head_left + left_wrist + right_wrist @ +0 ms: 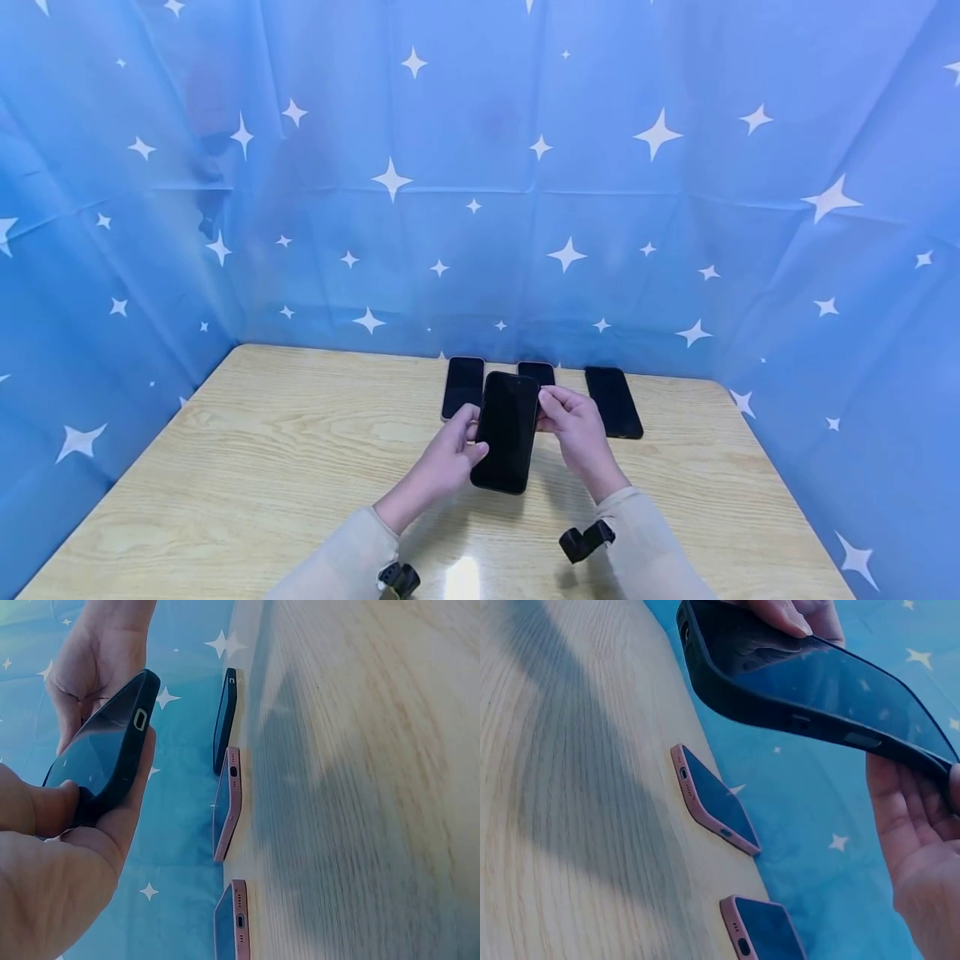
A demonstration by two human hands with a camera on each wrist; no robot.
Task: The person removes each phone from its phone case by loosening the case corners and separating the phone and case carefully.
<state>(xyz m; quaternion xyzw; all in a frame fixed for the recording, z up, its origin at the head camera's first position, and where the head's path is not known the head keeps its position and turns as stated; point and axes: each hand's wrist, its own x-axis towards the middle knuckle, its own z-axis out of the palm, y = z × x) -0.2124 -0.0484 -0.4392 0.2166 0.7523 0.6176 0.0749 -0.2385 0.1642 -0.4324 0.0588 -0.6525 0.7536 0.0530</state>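
Seeming stiff but slick, the raised phone (507, 429) was aptly pinched edgewise by left hand (446, 454) at nine o'clock, right hand (575, 428) at one

- long pale cream fabric left sleeve (337, 557), pretty plain, plus a matching cream right sleeve (651, 548)
- chunky little black right-wrist camera (574, 546)
- similar black left-wrist camera (407, 581)
- bare left hand (446, 458), bare right hand (579, 425)

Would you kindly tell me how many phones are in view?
4: the held phone, in the left hand and right hand; on the table, the left phone, the middle phone, partly hidden behind the held one, and the right phone.
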